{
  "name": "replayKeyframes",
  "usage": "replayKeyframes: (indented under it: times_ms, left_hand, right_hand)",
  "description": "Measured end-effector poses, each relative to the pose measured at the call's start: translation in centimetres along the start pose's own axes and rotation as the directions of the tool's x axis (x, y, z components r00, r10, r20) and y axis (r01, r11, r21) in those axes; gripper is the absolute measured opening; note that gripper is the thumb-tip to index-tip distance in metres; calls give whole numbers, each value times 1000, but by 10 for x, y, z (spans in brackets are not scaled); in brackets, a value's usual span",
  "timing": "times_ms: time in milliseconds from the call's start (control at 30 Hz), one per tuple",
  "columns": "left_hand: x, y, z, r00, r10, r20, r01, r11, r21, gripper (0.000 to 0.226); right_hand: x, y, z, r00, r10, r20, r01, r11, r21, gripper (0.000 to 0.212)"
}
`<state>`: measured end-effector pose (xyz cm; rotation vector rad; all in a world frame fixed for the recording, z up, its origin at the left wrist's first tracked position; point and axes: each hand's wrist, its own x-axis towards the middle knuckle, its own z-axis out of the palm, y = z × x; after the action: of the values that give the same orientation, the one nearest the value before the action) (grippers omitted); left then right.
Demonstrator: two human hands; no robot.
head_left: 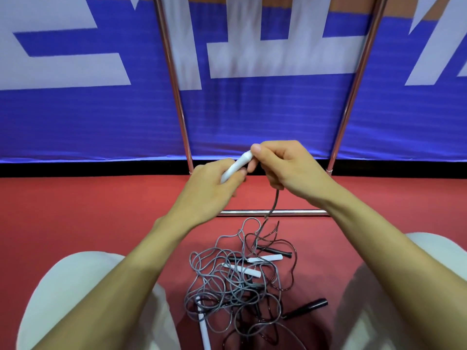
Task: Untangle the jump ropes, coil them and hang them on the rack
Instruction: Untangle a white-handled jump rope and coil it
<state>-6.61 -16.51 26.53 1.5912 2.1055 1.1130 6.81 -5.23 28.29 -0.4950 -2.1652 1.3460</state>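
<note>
Head view — left hand [211, 189] grips white handle [237, 164]; right hand [286, 165] pinches its tip.

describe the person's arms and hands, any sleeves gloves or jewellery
The left hand and right hand are bare, as are the arms behind them: no sleeves, gloves, rings, watch or bracelets in view. The right thumbnail looks short and unpainted.

Bright, even light falls from above, and colours are strong. At 12 o'clock the banner [75, 117] is smeared by vertical motion blur, its white shapes streaked. The rack [175, 92] poles carry thin glare lines and splay outward from wide-angle distortion. At 6 o'clock the ropes [241, 270] look sharp. A soft arm shadow dulls the trouser leg [434, 253] at 4 o'clock.
</note>
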Motion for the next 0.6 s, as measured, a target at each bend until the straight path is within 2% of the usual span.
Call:
replayKeyframes:
  times_ms: [67, 133, 233, 300, 400, 533, 567, 600]
  left_hand:
    - [3, 4, 1, 999, -35, -12, 35, 999, -11, 27]
    - [7, 4, -2, 995, -86, -49, 82, 993, -81, 30]
    - [9, 3, -8, 975, -197, -103, 142, 907, -397, 28]
    - [7, 6, -11, 957, -263, -122, 143, 795, -590, 29]
    - [5, 9, -19, 932, -341, -121, 135, 638, -758, 30]
    - [5, 5, -30, 914, -406, -1, 93, 213, -973, 31]
    - [6, 4, -32, 906, -423, -1, 82, 178, -981, 31]
    - [6, 2, -32, 893, -449, -19, 79, 200, -977, 31]
  right_hand:
    - [0, 1, -6, 1000, 11, -4, -11, 999, 52, 38]
    - [1, 7, -12, 1000, 8, 21, -6, 997, -78, 33]
    - [3, 24, -14, 986, 99, 137, -64, 968, -241, 22]
    - [3, 36, -10, 957, 190, 217, -113, 940, -323, 14]
    - [3, 50, 2, 921, 247, 302, -76, 873, -481, 16]
    - [6, 55, 19, 933, 192, 305, -27, 881, -471, 22]
    - [7, 53, 22, 946, 172, 274, -32, 891, -452, 26]
    - [8, 51, 24, 962, 161, 221, -58, 911, -409, 26]
